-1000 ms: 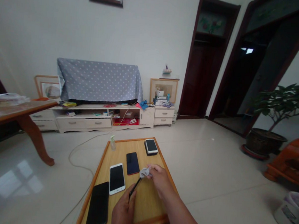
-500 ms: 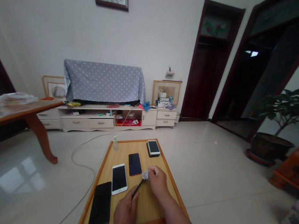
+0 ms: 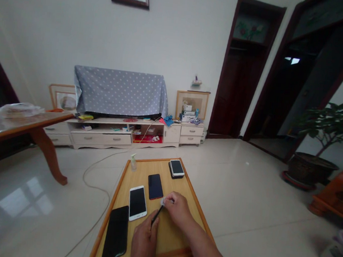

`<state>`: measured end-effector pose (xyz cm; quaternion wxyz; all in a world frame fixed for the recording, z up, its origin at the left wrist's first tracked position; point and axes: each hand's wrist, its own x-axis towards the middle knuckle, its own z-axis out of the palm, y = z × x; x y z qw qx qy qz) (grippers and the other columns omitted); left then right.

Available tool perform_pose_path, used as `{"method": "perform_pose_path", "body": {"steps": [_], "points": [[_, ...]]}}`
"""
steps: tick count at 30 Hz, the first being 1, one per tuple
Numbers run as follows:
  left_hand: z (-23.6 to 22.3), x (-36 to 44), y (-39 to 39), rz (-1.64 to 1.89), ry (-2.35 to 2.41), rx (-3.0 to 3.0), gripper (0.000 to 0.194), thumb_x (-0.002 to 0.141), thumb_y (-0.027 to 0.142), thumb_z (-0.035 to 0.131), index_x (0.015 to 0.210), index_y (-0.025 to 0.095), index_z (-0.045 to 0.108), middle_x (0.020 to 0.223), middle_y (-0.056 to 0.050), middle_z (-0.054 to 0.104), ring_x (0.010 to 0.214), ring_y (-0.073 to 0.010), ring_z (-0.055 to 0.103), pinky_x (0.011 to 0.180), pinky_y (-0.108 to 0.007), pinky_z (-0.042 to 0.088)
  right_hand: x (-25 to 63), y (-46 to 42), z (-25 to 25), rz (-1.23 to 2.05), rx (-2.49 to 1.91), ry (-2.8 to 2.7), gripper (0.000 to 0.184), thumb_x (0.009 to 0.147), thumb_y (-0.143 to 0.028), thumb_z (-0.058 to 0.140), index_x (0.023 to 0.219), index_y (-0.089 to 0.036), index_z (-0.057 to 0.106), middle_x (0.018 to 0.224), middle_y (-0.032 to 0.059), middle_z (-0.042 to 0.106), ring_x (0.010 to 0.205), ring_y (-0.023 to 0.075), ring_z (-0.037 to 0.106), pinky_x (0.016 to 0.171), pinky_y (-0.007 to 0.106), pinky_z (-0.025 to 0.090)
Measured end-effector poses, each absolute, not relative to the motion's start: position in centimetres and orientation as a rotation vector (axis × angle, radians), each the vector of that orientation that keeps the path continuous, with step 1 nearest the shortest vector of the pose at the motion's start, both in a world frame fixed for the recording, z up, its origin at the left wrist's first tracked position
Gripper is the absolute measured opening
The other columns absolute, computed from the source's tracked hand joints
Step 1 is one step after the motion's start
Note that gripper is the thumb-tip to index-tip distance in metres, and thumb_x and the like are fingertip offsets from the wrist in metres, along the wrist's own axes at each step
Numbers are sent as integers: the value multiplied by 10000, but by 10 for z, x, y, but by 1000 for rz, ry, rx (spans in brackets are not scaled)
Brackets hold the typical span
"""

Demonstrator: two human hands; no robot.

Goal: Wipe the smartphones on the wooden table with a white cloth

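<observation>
My left hand [image 3: 144,238] grips a dark phone [image 3: 157,215] over the near part of the small wooden table [image 3: 167,240]. The phone is seen edge-on, as a thin black line. At its far end my right hand [image 3: 177,209] pinches a small whitish cloth [image 3: 162,201] against the edge. Left of my hands lie a large black phone [image 3: 116,233] and a white phone [image 3: 137,202] with a dark screen. Beyond them is a dark blue phone [image 3: 155,186] with a red edge. A white phone [image 3: 177,167] rests on a darker one in the far right corner.
A small pump bottle [image 3: 133,162] stands at the table's far left corner. A raised wooden rim borders the tabletop. A cable [image 3: 108,197] runs over the floor to the left. A larger wooden table [image 3: 49,150] is at left, a low cabinet [image 3: 101,139] along the wall.
My right hand and the cloth have shifted slightly left at the phone's far end, and less of the cloth shows. My left hand keeps its hold. The view has tilted slightly.
</observation>
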<state>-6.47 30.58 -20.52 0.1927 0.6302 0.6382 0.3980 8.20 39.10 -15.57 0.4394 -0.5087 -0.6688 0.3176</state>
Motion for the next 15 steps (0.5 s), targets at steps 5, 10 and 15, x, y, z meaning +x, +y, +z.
{"method": "perform_pose_path", "body": {"steps": [5, 10, 15], "points": [[-208, -66, 305, 1097, 1840, 1726, 387, 967, 311, 394, 1162, 182, 702, 1085, -120, 766, 1029, -262, 714, 913, -388, 542, 56, 357, -150, 879, -1098, -1879, 75, 793, -217, 662, 727, -205, 695, 789, 5, 685, 749, 159, 607, 668, 234, 399], [-197, -64, 303, 1204, 1774, 1723, 397, 955, 375, 455, 1242, 224, 683, 1187, -90, 749, 1116, -241, 692, 984, -377, 534, 67, 380, -154, 915, -1216, -1668, 110, 807, -235, 630, 746, -192, 710, 754, 6, 701, 734, 171, 614, 669, 243, 414], [-194, -63, 303, 1231, 1760, 1712, 401, 947, 388, 469, 1244, 225, 684, 1220, -88, 740, 1140, -243, 685, 1008, -385, 529, 68, 384, -159, 898, -1243, -1639, 135, 819, -232, 611, 764, -182, 725, 766, 18, 718, 744, 174, 632, 673, 243, 419]]}}
